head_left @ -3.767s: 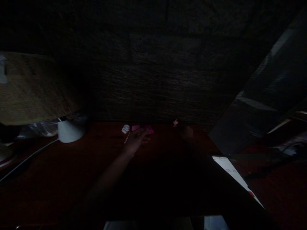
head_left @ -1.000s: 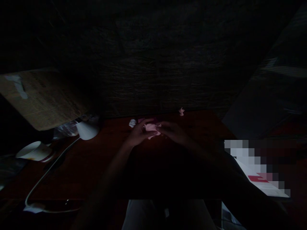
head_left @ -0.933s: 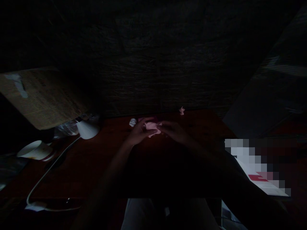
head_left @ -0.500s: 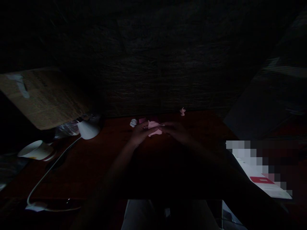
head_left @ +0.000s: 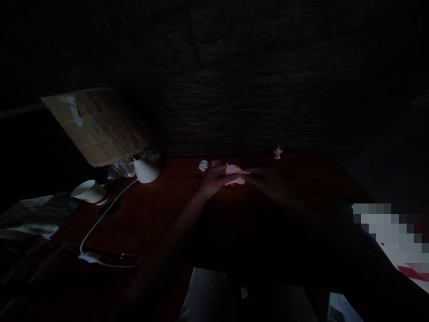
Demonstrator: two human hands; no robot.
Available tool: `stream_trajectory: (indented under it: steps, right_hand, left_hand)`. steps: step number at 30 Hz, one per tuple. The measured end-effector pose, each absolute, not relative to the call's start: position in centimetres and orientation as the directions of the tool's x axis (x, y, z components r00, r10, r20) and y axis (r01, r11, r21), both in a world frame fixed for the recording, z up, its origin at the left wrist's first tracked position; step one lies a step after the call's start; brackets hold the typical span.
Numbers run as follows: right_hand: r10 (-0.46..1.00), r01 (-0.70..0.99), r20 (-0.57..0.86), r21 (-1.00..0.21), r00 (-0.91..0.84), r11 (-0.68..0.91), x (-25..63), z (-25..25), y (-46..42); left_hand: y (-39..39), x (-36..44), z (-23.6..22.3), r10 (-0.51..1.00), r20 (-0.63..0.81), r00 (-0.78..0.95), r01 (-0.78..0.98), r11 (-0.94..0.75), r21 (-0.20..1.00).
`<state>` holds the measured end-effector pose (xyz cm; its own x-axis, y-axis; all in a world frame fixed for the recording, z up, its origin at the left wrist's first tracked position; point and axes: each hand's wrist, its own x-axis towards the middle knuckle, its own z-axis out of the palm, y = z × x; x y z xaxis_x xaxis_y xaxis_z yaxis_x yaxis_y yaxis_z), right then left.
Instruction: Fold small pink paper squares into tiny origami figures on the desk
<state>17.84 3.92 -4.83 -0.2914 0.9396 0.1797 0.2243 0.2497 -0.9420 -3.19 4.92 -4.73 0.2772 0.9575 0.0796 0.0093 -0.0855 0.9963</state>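
In the dim light, my left hand (head_left: 214, 180) is closed on the left side of a pink piece of paper (head_left: 235, 175), thumb across its front. The paper looks creased and irregular in outline, held low over the table. From the other side my right hand (head_left: 268, 182) pinches its right edge; those fingers are dark and partly hard to make out. Just behind my left hand lie a small flat pink square (head_left: 216, 163) and a crumpled whitish lump (head_left: 203, 165). A small twisted pink piece (head_left: 278, 152) stands farther right, by the wall.
A white cone-shaped lamp base (head_left: 146, 171) stands on the reddish-brown table (head_left: 134, 223), its cord (head_left: 97, 219) running to the front edge. Left are a white paper cup (head_left: 89, 191), a cardboard piece (head_left: 100, 125) and clear plastic (head_left: 121, 168). White printed material (head_left: 395, 250) lies right.
The view has shifted left, so everything appears farther right. Both hands still hold the pink paper, with little change in their grip.
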Motion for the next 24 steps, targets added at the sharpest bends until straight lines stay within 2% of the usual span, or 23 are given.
stream_trajectory:
  steps: [8, 12, 20, 24]
  right_hand:
    - [0.928, 0.308, 0.267, -0.888, -0.259, 0.342, 17.48, -4.54, 3.96]
    - [0.919, 0.265, 0.281, -0.897, -0.277, 0.354, 17.35, -4.55, 4.11]
    - [0.937, 0.163, 0.243, -0.944, -0.251, 0.288, 17.05, -4.77, 3.72]
    - [0.963, 0.125, 0.141, -0.977, -0.228, 0.172, 16.93, -5.00, 3.51]
  left_hand:
    - [4.80, -3.28, -4.26, 0.962, -0.004, 0.272, -0.027, 0.011, 1.000]
    - [4.84, -3.46, -3.81, 0.965, 0.057, 0.254, -0.044, -0.047, 0.998]
    - [5.06, -3.42, -4.04, 0.982, -0.004, 0.191, -0.076, 0.019, 0.997]
    - [4.99, -3.33, -4.33, 0.981, -0.006, 0.191, -0.085, 0.022, 0.996]
